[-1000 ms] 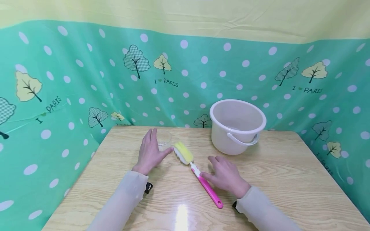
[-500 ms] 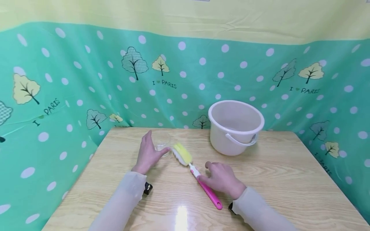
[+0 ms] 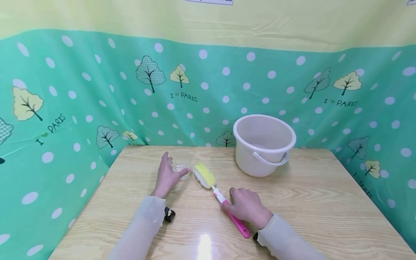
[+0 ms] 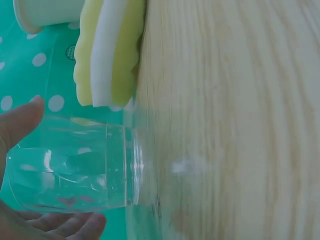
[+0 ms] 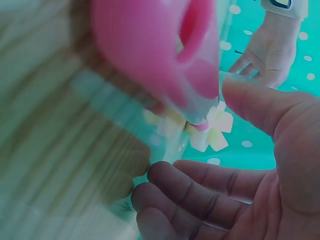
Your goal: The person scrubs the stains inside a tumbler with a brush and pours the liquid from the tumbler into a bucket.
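Note:
A clear drinking glass (image 3: 180, 165) stands upright on the table at the left. My left hand (image 3: 167, 177) is around its near left side, thumb and fingers spread on opposite sides of the glass (image 4: 75, 165) in the left wrist view. Right of the glass lies a sponge bottle brush (image 3: 204, 175), with a yellow-and-white head and a pink-and-white handle. My right hand (image 3: 246, 206) is low over the handle, thumb overlapping it in the head view. The right wrist view shows the pink handle (image 5: 145, 45) beside the thumb (image 5: 255, 102), with the fingertips (image 5: 162, 172) at the tabletop.
A white bucket (image 3: 260, 162) with a carrying handle stands at the back right of the wooden table (image 3: 312, 195). A green and yellow patterned curtain (image 3: 214, 90) hangs behind the table and along both sides.
My left hand has closed in around the glass. The right hand has shifted slightly left and nearer, further over the brush handle. Glass, brush and bucket keep their places on the table.

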`<action>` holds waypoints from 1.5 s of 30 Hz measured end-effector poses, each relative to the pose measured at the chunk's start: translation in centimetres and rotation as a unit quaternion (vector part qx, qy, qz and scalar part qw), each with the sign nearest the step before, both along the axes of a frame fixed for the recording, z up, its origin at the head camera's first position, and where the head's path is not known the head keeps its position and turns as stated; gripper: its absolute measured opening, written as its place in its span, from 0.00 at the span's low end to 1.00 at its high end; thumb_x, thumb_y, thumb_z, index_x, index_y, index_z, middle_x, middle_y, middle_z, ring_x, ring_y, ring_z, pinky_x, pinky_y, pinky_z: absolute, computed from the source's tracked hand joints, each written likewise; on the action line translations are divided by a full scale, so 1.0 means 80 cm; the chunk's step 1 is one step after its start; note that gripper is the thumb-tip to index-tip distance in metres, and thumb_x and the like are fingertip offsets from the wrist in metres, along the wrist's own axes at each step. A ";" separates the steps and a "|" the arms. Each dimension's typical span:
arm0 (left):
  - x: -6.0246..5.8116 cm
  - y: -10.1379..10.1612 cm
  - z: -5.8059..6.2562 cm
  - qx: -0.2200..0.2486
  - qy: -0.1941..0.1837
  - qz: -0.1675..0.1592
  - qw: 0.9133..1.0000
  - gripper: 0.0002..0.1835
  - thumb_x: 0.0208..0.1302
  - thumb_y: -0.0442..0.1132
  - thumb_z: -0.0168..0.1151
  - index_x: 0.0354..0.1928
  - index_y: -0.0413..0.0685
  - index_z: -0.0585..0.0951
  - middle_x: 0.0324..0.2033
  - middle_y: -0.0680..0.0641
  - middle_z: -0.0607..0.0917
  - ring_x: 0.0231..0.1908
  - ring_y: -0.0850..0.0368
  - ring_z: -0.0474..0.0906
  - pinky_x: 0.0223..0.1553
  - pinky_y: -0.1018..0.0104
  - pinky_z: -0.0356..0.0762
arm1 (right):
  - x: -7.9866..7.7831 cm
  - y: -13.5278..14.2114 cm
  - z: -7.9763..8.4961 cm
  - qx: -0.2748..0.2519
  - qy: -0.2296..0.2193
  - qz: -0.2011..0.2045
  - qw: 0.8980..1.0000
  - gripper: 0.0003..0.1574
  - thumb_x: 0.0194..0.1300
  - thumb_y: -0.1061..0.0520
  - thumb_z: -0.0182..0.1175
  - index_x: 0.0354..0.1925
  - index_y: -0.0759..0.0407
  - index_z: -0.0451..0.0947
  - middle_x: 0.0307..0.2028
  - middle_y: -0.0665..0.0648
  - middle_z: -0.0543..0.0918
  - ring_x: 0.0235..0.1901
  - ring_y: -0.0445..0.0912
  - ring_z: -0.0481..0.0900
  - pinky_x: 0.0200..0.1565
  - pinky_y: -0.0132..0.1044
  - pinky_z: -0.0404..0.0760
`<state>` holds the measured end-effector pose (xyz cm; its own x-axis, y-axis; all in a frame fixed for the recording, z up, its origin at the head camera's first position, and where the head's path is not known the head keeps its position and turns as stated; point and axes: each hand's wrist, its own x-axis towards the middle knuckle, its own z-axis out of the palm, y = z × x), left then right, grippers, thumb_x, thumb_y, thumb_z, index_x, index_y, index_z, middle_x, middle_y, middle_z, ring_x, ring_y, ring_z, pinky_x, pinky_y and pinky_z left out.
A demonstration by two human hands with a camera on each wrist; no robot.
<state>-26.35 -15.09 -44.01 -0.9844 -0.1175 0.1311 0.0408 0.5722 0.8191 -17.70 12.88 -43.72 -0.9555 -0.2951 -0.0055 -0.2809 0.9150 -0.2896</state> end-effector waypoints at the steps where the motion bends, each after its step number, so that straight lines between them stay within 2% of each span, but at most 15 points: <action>1: 0.000 0.000 -0.001 0.007 0.001 0.000 1.000 0.63 0.46 0.51 0.76 0.74 0.43 0.42 0.67 0.32 0.60 0.65 0.35 0.59 0.65 0.43 0.57 | 0.000 0.000 0.000 -0.002 -0.001 -0.001 1.000 0.24 0.54 0.37 0.63 0.25 0.53 0.70 0.16 0.50 0.69 0.17 0.45 0.67 0.18 0.39 0.64; 6: 0.000 0.003 -0.007 0.046 0.001 0.006 0.999 0.62 0.47 0.49 0.76 0.74 0.43 0.42 0.66 0.34 0.63 0.63 0.35 0.61 0.64 0.44 0.59 | 0.002 -0.003 0.000 -0.011 -0.009 0.000 1.000 0.24 0.53 0.38 0.66 0.23 0.52 0.68 0.16 0.50 0.69 0.17 0.45 0.66 0.19 0.39 0.64; 14: -0.001 0.003 -0.014 0.073 -0.004 0.012 0.997 0.59 0.46 0.49 0.77 0.72 0.41 0.48 0.65 0.36 0.65 0.65 0.37 0.60 0.65 0.45 0.59 | 0.003 -0.010 -0.001 -0.043 -0.039 -0.005 0.998 0.20 0.54 0.42 0.68 0.22 0.51 0.69 0.17 0.49 0.69 0.17 0.44 0.66 0.20 0.37 0.64; 22: -0.002 0.002 -0.014 0.085 -0.002 0.004 0.996 0.54 0.48 0.48 0.76 0.71 0.38 0.53 0.64 0.36 0.66 0.65 0.39 0.60 0.66 0.47 0.59 | 0.004 -0.009 -0.004 -0.048 -0.014 -0.002 0.999 0.16 0.55 0.50 0.65 0.20 0.50 0.68 0.15 0.48 0.67 0.16 0.42 0.64 0.17 0.37 0.63; 35: -0.001 -0.001 -0.017 0.111 -0.019 -0.007 0.994 0.56 0.50 0.46 0.75 0.73 0.39 0.49 0.67 0.37 0.63 0.65 0.38 0.60 0.65 0.49 0.61 | 0.003 -0.009 -0.002 -0.093 -0.022 -0.028 0.995 0.09 0.58 0.58 0.57 0.25 0.55 0.68 0.18 0.51 0.69 0.16 0.44 0.66 0.17 0.36 0.66; 45: -0.002 -0.003 -0.021 0.109 -0.018 -0.012 0.994 0.53 0.50 0.48 0.75 0.71 0.40 0.52 0.66 0.37 0.64 0.67 0.39 0.58 0.66 0.49 0.59 | -0.004 -0.007 -0.005 -0.118 -0.006 -0.044 0.992 0.07 0.62 0.59 0.57 0.28 0.55 0.70 0.21 0.52 0.69 0.18 0.44 0.66 0.18 0.36 0.67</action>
